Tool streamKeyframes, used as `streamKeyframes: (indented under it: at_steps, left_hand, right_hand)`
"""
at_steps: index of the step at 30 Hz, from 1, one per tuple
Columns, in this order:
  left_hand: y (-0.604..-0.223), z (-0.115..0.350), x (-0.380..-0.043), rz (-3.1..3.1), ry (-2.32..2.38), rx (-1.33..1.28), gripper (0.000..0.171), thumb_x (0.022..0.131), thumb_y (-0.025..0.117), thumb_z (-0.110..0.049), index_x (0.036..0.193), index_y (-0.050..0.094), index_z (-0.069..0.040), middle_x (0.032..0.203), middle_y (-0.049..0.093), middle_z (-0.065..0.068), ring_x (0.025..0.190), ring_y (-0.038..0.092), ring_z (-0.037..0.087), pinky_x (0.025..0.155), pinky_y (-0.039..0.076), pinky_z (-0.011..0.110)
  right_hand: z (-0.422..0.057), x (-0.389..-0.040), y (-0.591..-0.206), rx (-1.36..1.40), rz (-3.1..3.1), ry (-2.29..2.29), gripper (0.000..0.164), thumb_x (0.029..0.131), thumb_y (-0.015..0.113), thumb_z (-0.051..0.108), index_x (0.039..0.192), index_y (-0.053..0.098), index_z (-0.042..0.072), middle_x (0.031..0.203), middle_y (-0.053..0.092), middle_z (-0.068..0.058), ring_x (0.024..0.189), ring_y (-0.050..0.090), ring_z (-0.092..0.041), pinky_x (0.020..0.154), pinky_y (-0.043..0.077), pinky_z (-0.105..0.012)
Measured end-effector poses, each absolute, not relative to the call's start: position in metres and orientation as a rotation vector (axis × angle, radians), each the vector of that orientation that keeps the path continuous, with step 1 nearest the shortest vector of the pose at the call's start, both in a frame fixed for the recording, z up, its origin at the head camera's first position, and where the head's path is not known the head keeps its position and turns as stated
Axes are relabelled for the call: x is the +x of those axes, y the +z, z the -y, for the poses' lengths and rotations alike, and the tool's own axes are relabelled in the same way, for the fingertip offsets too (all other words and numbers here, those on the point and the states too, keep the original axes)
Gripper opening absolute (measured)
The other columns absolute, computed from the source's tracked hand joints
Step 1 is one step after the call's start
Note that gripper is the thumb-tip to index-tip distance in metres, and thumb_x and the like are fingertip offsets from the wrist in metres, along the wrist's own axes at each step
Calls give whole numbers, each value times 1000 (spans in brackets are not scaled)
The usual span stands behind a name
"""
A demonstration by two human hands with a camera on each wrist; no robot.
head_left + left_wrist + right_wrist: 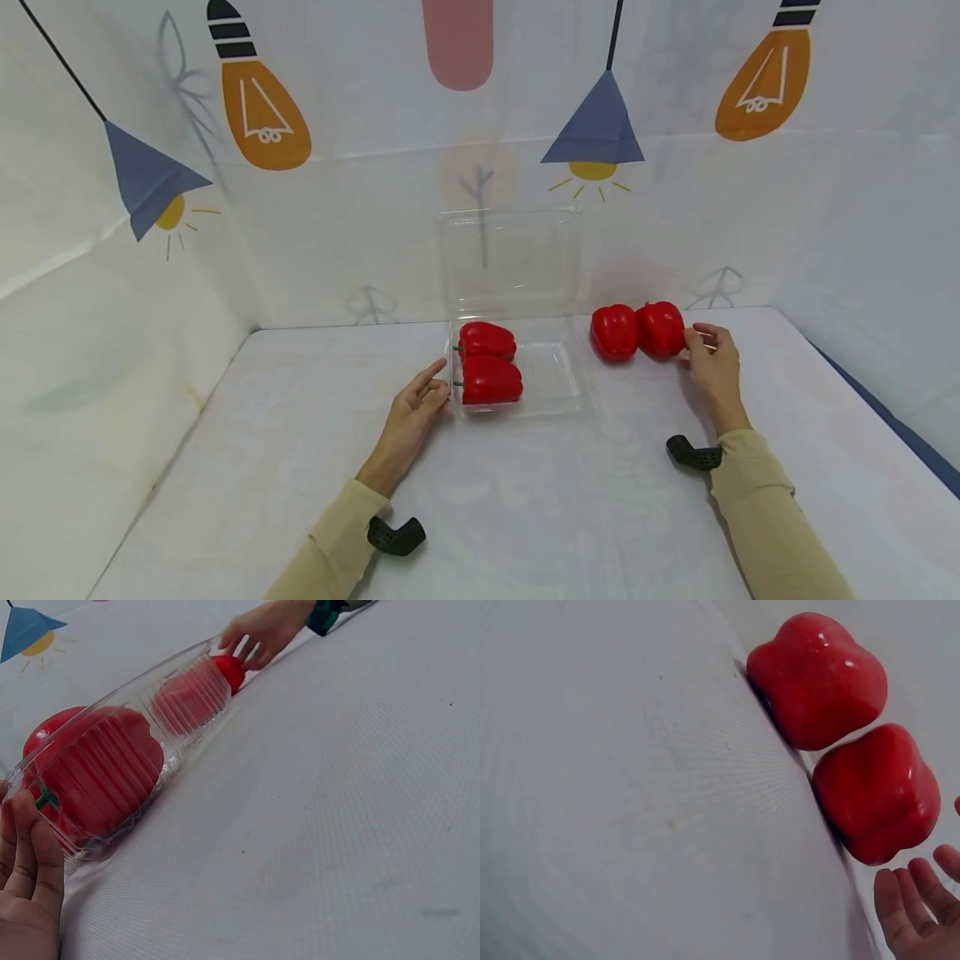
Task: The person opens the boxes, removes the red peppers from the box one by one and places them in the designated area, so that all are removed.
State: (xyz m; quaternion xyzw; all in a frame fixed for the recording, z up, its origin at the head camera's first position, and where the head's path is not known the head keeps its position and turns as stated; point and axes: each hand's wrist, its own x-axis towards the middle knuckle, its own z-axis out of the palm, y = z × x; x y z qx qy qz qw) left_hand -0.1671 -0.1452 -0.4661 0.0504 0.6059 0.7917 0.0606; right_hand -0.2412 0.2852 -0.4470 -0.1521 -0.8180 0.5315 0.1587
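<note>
A clear plastic clamshell box [551, 373] stands at the back middle of the table with its lid raised. Two red bell peppers lie in its left half, a rear pepper [487, 340] and a front pepper [492, 380], their green stems pointing left. My left hand [411, 414] rests its extended fingers [25, 840] against the box's left end. To the right of the box, two more red bell peppers sit side by side, a left one [615, 332] and a right one [662, 330]. My right hand [712, 362] is at the right pepper's side, fingers spread and loosely bent.
The upright lid [517, 258] leans near the white backdrop [337, 217], which is printed with lamps and bulbs. White cloth covers the table [480, 517]. A black wrist device [396, 536] shows at the left sleeve, another device [693, 454] at the right.
</note>
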Motion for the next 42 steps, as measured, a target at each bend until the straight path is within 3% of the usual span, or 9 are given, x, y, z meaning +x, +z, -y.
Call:
streamKeyframes:
  at_steps: [4, 9, 17, 25, 36, 42]
  left_hand:
    - [-467, 145, -167, -1833, 2398, 156, 51, 95, 54, -9, 143, 39, -12, 101, 51, 1, 85, 54, 9, 79, 50, 17]
    - [-468, 146, -168, -1832, 2401, 171, 52, 95, 54, -9, 144, 38, -11, 101, 52, 0, 84, 54, 8, 79, 50, 17]
    - [-469, 146, -169, -1820, 2408, 189, 52, 95, 55, -9, 144, 37, -10, 101, 51, -1, 83, 54, 7, 78, 51, 17]
    - [-468, 147, -168, -1809, 2404, 196, 53, 94, 56, -12, 144, 38, -12, 103, 50, 2, 87, 54, 9, 80, 51, 17]
    - [-464, 149, -167, -1711, 2406, 266, 55, 96, 50, -8, 147, 30, -10, 104, 48, 3, 87, 53, 10, 80, 50, 18]
    - [-463, 149, -167, -1705, 2385, 257, 56, 95, 50, -7, 147, 30, -12, 104, 47, 3, 84, 55, 9, 80, 52, 18]
  right_hand:
    - [-283, -241, -442, -475, 2240, 1541, 42, 97, 44, 30, 132, 46, 6, 94, 48, 15, 80, 54, -2, 62, 50, -10]
    - [-280, -242, -436, -471, 2155, 1553, 34, 97, 46, 29, 126, 50, 13, 95, 52, 14, 84, 56, -5, 65, 49, -9]
    - [-276, -243, -431, -393, 2162, 1496, 33, 97, 46, 31, 127, 51, 18, 98, 50, 17, 89, 55, -6, 72, 45, -9]
    - [-269, -241, -424, -260, 2182, 1451, 32, 97, 47, 27, 126, 53, 15, 103, 53, 13, 91, 50, 1, 74, 42, -8]
    - [-257, -235, -411, 19, 2220, 1434, 34, 96, 50, 19, 127, 51, 5, 99, 52, 19, 92, 51, 4, 78, 40, -7]
    - [-253, -235, -413, 91, 2312, 1321, 32, 98, 47, 19, 127, 51, 6, 102, 52, 16, 93, 48, 6, 79, 39, -7]
